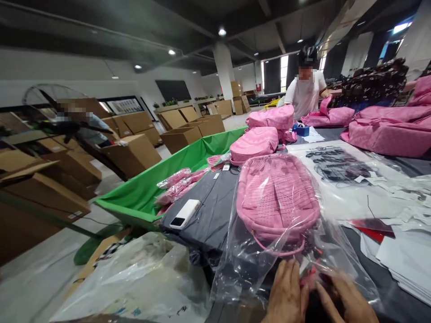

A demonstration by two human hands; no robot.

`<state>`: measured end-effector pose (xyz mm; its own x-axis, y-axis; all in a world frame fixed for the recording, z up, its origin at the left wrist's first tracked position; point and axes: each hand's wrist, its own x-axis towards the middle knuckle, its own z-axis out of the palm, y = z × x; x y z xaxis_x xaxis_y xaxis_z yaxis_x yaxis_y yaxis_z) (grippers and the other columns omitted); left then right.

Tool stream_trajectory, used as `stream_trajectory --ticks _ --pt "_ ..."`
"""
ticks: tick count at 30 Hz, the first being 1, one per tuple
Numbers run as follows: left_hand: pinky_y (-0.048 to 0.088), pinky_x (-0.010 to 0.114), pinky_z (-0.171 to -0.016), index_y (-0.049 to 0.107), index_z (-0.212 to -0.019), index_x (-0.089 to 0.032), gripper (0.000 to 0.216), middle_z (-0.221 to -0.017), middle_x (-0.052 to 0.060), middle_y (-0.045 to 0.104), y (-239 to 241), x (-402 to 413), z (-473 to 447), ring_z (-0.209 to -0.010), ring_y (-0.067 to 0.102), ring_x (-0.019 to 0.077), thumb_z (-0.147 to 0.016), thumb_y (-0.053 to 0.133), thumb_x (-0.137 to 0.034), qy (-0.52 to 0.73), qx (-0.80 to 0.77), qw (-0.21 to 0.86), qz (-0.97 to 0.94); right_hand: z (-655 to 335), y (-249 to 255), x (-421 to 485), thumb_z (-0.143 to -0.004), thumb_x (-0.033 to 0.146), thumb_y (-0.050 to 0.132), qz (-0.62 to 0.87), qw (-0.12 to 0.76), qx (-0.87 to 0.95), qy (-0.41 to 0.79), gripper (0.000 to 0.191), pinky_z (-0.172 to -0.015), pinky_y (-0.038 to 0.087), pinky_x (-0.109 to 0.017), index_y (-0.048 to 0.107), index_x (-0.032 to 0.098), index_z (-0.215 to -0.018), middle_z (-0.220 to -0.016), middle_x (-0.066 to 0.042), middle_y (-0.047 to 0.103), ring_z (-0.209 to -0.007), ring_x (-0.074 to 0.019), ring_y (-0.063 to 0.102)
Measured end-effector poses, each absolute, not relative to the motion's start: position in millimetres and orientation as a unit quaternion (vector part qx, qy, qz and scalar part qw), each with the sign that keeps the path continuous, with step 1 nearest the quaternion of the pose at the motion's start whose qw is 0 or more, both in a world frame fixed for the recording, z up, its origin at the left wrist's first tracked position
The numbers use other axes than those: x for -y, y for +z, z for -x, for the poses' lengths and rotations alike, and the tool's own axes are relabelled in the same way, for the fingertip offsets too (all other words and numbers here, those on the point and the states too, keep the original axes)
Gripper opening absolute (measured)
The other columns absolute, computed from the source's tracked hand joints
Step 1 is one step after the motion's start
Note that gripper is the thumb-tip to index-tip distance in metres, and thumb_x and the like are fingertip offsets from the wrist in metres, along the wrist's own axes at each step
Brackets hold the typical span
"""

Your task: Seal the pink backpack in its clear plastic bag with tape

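Pink backpack (276,197) bagged at the counter (215,215) edge.
The clear plastic bag's (245,255) crinkled mouth is pinched by both hands, left hand (286,294) and right hand (345,300).

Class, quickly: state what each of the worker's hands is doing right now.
Left hand: closed, pinching the open end of the clear plastic bag that holds the pink backpack.
Right hand: on the same end; grip cannot be told.

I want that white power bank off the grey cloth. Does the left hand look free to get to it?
Probably yes, once it lets go. The left hand is at the open end of the clear bag holding the pink backpack; the power bank lies uncovered to its left.
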<state>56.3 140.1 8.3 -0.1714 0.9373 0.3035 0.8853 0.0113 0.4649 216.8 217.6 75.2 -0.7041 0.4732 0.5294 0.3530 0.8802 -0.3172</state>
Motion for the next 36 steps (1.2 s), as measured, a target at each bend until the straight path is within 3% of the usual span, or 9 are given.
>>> stream_trajectory --ticks 7,12,17,20,22,26,28,32,36 --pt "0.037 0.069 -0.113 0.051 -0.149 -0.008 0.078 -0.145 0.027 0.053 -4 -162 -63 -0.136 0.045 0.0511 -0.083 0.073 -0.042 0.162 -0.792 0.124 -0.576 -194 83 -261 -0.1 0.027 0.033 0.333 0.358 0.857 -0.162 0.048 -0.095 0.057 -0.059 0.054 0.008 -0.139 -0.146 -0.025 0.051 -0.14 -0.0434 0.042" --pt "0.04 0.068 -0.111 0.06 -0.141 -0.01 0.06 -0.134 0.024 0.064 -12 -160 -56 -0.126 0.056 0.0466 -0.082 0.064 -0.018 0.128 -0.771 0.089 -0.618 -215 100 -289 -0.102 0.033 0.033 0.308 0.341 0.88 -0.118 0.043 -0.075 0.064 -0.039 0.067 0.011 -0.118 -0.107 -0.019 0.074 -0.096 -0.0314 0.073" --pt "0.057 0.049 -0.094 0.063 -0.138 -0.014 0.056 -0.104 0.018 0.076 -13 -147 -35 -0.094 0.072 0.032 -0.083 0.056 -0.007 0.137 -0.765 0.01 -0.629 -240 99 -269 -0.102 0.041 0.048 0.268 0.345 0.899 0.025 0.035 -0.055 0.061 -0.025 0.063 0.024 -0.129 -0.1 -0.002 0.077 -0.072 -0.0211 0.075" --pt "0.06 0.038 -0.081 0.056 -0.145 -0.021 0.053 -0.081 0.01 0.074 -1 -140 -28 -0.073 0.072 0.0247 -0.093 0.051 -0.012 0.176 -0.738 -0.014 -0.652 -236 90 -254 -0.099 0.027 0.044 0.236 0.321 0.917 0.023 0.029 -0.037 0.049 -0.021 0.073 0.031 -0.096 -0.071 0.004 0.072 -0.049 -0.0157 0.066" --pt "0.059 0.039 -0.079 0.058 -0.141 -0.023 0.049 -0.076 0.009 0.072 7 -140 -30 -0.071 0.072 0.0256 -0.093 0.053 -0.015 0.188 -0.741 -0.027 -0.644 -228 88 -252 -0.099 0.024 0.039 0.25 0.333 0.909 -0.008 0.035 -0.045 0.053 -0.02 0.072 0.029 -0.088 -0.074 -0.001 0.07 -0.056 -0.016 0.068" --pt "0.06 0.041 -0.075 0.062 -0.136 -0.021 0.052 -0.078 0.011 0.072 12 -151 -48 -0.071 0.072 0.0283 -0.085 0.057 -0.012 0.147 -0.754 -0.026 -0.64 -216 90 -260 -0.099 0.024 0.035 0.336 0.361 0.851 -0.18 0.041 -0.077 0.063 -0.046 0.063 0.015 -0.128 -0.12 -0.019 0.068 -0.105 -0.035 0.069" --pt "0.058 0.037 -0.066 0.064 -0.133 -0.019 0.053 -0.072 0.011 0.071 18 -153 -54 -0.063 0.07 0.0271 -0.081 0.056 -0.008 0.131 -0.753 -0.06 -0.642 -217 82 -269 -0.096 0.018 0.034 0.355 0.34 0.848 -0.197 0.046 -0.078 0.063 -0.048 0.057 0.013 -0.136 -0.128 -0.02 0.066 -0.109 -0.0365 0.068" --pt "0.05 0.028 -0.053 0.066 -0.125 -0.015 0.049 -0.06 0.004 0.064 51 -144 -53 -0.051 0.064 0.0205 -0.078 0.057 -0.003 0.163 -0.718 -0.202 -0.646 -235 49 -278 -0.09 0.022 0.038 0.348 0.345 0.87 -0.064 0.042 -0.047 0.057 -0.033 0.066 0.013 -0.12 -0.085 -0.01 0.075 -0.061 -0.0254 0.072" --pt "0.046 0.024 -0.051 0.064 -0.126 -0.01 0.045 -0.059 -0.001 0.061 85 -137 -62 -0.047 0.06 0.0152 -0.081 0.063 -0.004 0.169 -0.683 -0.271 -0.656 -245 31 -263 -0.087 0.039 0.052 0.364 0.342 0.857 0.125 0.031 -0.06 0.061 -0.027 0.074 0.022 -0.1 -0.088 -0.006 0.077 -0.073 -0.0253 0.075"
